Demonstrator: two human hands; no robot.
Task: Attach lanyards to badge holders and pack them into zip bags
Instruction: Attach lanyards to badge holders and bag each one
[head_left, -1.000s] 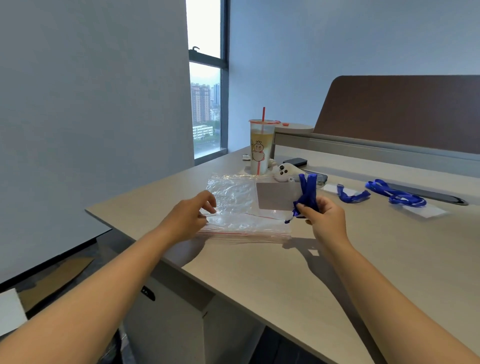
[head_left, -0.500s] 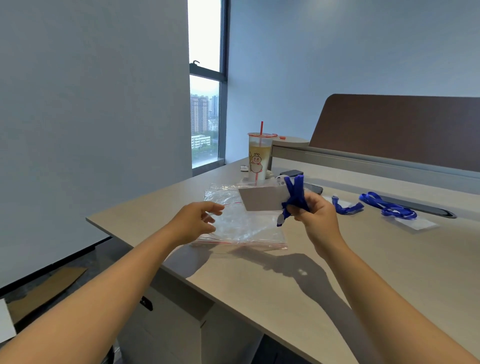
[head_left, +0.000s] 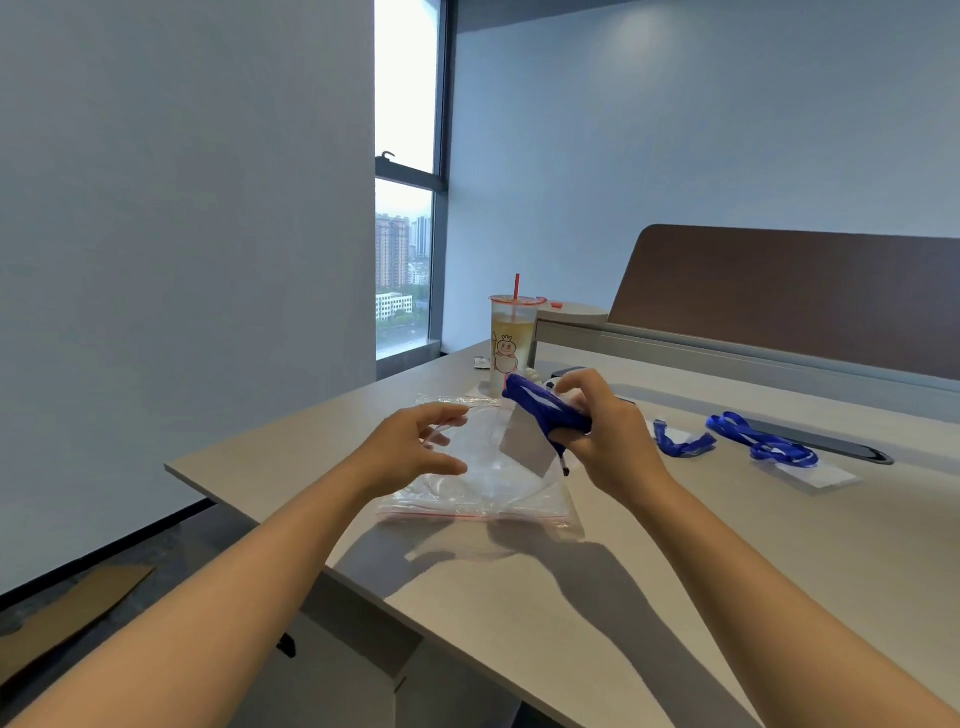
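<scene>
The right hand grips the bunched blue lanyard, with the badge holder hanging below it, just right of centre frame. The zip bag lies flat on the worktop directly beneath, its red-lined zip edge toward the viewer. The left hand hovers with fingers spread, apparently touching the bag's upper film; it is nearer the mouth.

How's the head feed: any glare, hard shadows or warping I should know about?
Head view: the window is blown out white; both arms cast hard shadows on the desk beneath the zip bag; the wide lens bends the edges; the clear bag shows faint sheen.
</scene>
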